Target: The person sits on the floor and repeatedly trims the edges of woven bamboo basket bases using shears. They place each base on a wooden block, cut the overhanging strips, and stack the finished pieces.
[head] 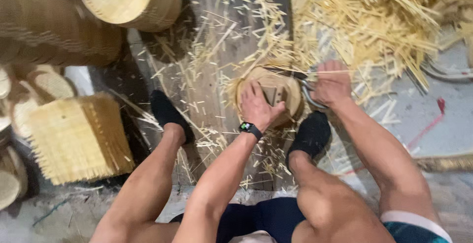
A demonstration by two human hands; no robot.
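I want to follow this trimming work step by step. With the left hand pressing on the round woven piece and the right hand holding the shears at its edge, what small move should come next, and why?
Probably turn the round woven piece slightly under the left hand. The right hand holds the shears at its right rim, and loose strip ends still stick out along the upper edge.
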